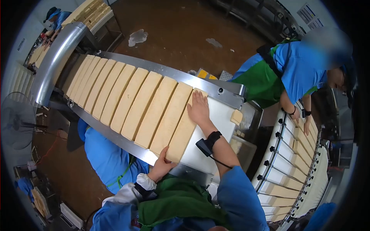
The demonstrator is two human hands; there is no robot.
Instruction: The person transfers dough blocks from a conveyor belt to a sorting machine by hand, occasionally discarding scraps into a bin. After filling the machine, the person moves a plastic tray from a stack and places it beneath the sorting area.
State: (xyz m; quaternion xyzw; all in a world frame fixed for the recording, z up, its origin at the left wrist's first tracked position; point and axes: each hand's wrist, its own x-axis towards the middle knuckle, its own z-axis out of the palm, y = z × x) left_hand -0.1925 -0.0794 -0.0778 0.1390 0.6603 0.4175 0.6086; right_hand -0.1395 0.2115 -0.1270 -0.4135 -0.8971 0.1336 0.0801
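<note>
Long pale yellow blocks (140, 104) lie side by side across a belt between metal side rails. My right hand (199, 108) rests with its fingers spread on the far end of the nearest block (182, 134). At the near end of that block, my left hand (162, 168) touches its edge, thumb and fingers apart. Neither hand is wrapped round a block. Bare white surface (208, 134) shows beside the nearest block, and a small pale piece (236, 116) sits at its right edge.
A co-worker (285, 73) leans over a slotted conveyor (289, 169) with pale blocks at the right. Another person in blue (104, 154) is beside the belt at the left. A curved metal guard (59, 57) spans the belt's far end. A bin (244, 148) with scraps stands right.
</note>
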